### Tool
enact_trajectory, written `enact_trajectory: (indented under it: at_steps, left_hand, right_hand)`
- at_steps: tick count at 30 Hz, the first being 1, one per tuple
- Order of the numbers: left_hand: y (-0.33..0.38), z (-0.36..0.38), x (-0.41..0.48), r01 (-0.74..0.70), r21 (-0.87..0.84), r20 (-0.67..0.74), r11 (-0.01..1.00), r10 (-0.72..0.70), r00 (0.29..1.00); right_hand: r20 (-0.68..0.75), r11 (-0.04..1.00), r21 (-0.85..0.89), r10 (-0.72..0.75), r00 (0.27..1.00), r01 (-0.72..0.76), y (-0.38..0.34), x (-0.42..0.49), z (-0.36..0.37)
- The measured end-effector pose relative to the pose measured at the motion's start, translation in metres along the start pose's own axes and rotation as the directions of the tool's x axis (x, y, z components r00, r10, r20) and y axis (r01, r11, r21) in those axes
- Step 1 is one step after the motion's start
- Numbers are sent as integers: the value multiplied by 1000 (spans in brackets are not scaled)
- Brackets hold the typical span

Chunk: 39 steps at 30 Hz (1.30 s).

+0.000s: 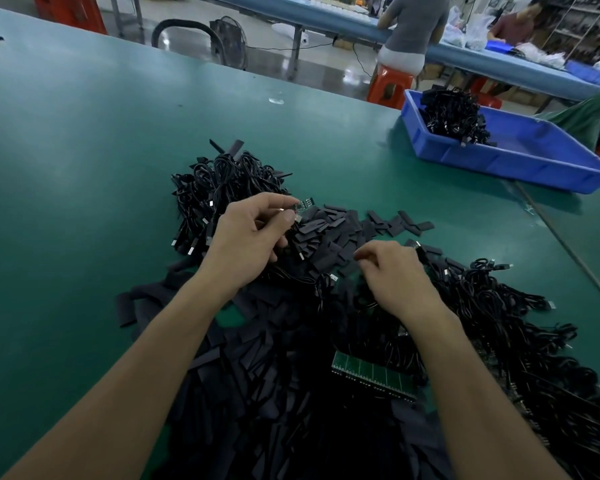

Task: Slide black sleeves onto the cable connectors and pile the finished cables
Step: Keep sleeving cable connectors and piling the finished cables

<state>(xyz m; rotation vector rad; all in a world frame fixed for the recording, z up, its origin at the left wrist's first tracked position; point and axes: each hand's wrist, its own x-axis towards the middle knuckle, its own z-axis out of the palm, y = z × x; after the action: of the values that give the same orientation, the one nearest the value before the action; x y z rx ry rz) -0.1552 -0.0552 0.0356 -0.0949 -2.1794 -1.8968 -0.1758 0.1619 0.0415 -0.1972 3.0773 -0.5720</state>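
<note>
Connector [303, 203], seemingly bare, in left hand [250, 244]

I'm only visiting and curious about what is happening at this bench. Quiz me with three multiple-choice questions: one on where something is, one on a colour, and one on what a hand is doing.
1. Where does the blue plastic bin holding bundled black cables stand?
A. On the floor.
B. At the far right of the wide flat worktable.
C. Under the person's forearms.

2. What colour is the tabletop?
A. Green.
B. White.
C. Red.

3. What is the left hand doing?
A. Lying flat and empty.
B. Reaching into the bin.
C. Pinching a small connector board.

Answers:
1 B: the bin rests on the tabletop, far to the right.
2 A: the bare surface around the piles is green.
3 C: the thumb and forefinger hold the board above the loose black sleeves.
</note>
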Motion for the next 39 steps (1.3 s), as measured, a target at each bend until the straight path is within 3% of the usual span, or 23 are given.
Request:
enact_trajectory:
  at_steps: [4,6,12,17,25,30,34,39]
  left_hand:
    - [-1,0,-1,-5,13,3,1000,5,1000]
    - [-1,1,-1,5,9,12,1000,-5,1000]
    - [-3,4,-3,62,50,46,997,-64,997]
    - [-3,5,-4,56,53,89,997,-61,994]
    - [-3,9,-7,49,36,117,998,-53,992]
    - [-1,9,-7,21,27,99,999,-24,995]
    - [-1,11,-8,20,23,89,1000,-22,996]
    - [0,12,-8,24,12,79,1000,-25,997]
  right_hand:
    - [145,986,-166,5,989,19,3,6,19]
    - [119,984,-172,-18,993,39,3,7,25]
    - [6,995,93,28,1000,-29,9,6,25]
    - [-65,961,269,-41,997,57,10,4,19]
    - [-141,839,514,-120,983,177,1,-6,3]
    - [-182,643,745,-59,981,177,-8,-13,-5]
    - [-251,610,756,-67,966,239,-12,-16,-8]
    - [-233,660,717,-76,969,224,-14,-17,-6]
